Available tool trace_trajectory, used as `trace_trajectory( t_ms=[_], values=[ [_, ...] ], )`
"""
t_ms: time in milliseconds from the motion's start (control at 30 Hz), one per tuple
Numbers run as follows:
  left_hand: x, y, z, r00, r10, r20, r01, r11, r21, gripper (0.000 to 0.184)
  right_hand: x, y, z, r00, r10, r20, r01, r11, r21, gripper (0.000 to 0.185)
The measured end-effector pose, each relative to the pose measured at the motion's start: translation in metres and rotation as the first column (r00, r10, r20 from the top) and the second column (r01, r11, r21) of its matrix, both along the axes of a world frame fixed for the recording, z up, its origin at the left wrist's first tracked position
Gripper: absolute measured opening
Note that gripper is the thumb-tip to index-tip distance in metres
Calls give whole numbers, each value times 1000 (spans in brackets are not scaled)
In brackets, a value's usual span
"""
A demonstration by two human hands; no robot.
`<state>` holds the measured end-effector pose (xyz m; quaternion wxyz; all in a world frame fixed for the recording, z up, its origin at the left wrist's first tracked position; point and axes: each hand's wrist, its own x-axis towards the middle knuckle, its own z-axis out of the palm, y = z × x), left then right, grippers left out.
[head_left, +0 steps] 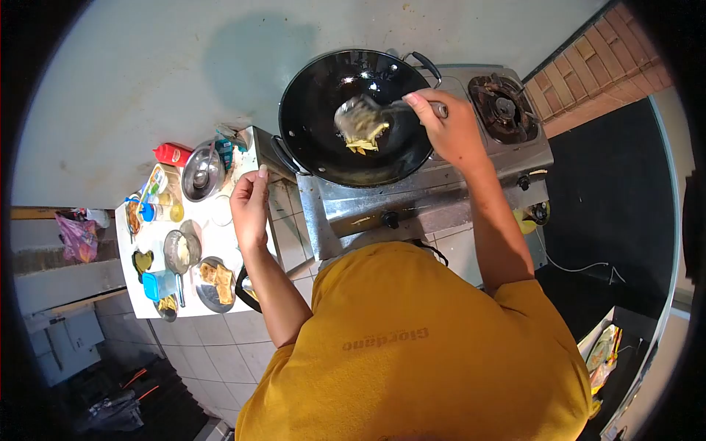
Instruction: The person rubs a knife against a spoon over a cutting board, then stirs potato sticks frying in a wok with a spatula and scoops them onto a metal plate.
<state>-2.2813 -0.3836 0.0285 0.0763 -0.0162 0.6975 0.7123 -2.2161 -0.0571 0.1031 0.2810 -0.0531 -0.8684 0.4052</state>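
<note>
My right hand (448,131) is closed around the handle of a metal spatula (357,116), whose broad head is blurred by motion inside the black wok (305,110). Under and beside the spatula head lies a small heap of pale yellow-green strips (366,140) of food. The wok sits on the left burner of the stove and has two loop handles. My left hand (251,202) hovers by the wok's near-left handle (285,154), apart from it. Its fingers are curled in with the thumb pointing up, and nothing shows in them.
On the right burner (504,109) there is no pan. A white table (213,246) at left bears a steel bowl (204,173), a red bottle (172,154), a small pan (182,251), a plate of flat golden pieces (215,285) and a blue-lidded container (159,285). Brickwork (599,66) stands at right.
</note>
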Motion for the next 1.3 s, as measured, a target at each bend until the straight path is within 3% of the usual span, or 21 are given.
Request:
trace_trajectory(
  t_ms=[33,67,133,267,367,433,500,567,767,933,967,1033,1200,1300],
  values=[
    [0,-1,0,1000,-5,-6,5,1000,-4,19,2,0,4,985,-8,174,23,996,-82,29],
    [0,-2,-1,1000,-2,-8,2,1000,-10,19,0,1,0,986,-14,168,29,996,-86,29],
    [-1,-3,-5,1000,2,-22,-2,1000,-14,19,-8,4,-11,999,17,-28,-14,995,98,30],
    [-1,-5,-2,1000,3,-20,-3,1000,-15,19,-23,12,-10,983,-76,-169,97,988,119,35],
    [0,-5,3,999,13,-33,-14,1000,-18,18,-35,24,2,987,-135,-92,149,974,169,39],
    [-1,-6,3,999,8,-31,-8,1000,6,19,-47,30,5,976,-129,-176,162,969,188,41],
    [-3,-9,1,999,-10,-50,11,1000,19,19,-57,36,14,985,-169,-19,166,924,345,43],
    [-3,-10,0,997,-28,-69,30,999,31,18,-69,38,20,984,-170,-58,179,913,367,45],
    [-1,-13,4,998,-21,-58,22,1000,8,18,-114,50,22,999,7,54,-30,896,442,58],
    [-1,-16,3,998,15,-57,-15,1000,2,19,-143,54,25,947,168,273,-287,823,490,63],
    [0,-15,3,999,15,-51,-15,1000,1,19,-147,57,28,946,169,279,-290,824,487,63],
    [-1,-13,3,999,2,-46,-2,1000,8,19,-153,59,43,845,186,502,-410,827,385,61],
    [-2,-12,-1,999,-4,-51,4,1000,14,19,-165,73,23,809,325,490,-496,825,272,59],
    [1,-12,0,999,9,-42,-8,1000,3,19,-155,64,18,717,293,632,-459,881,112,62]
  ],
)
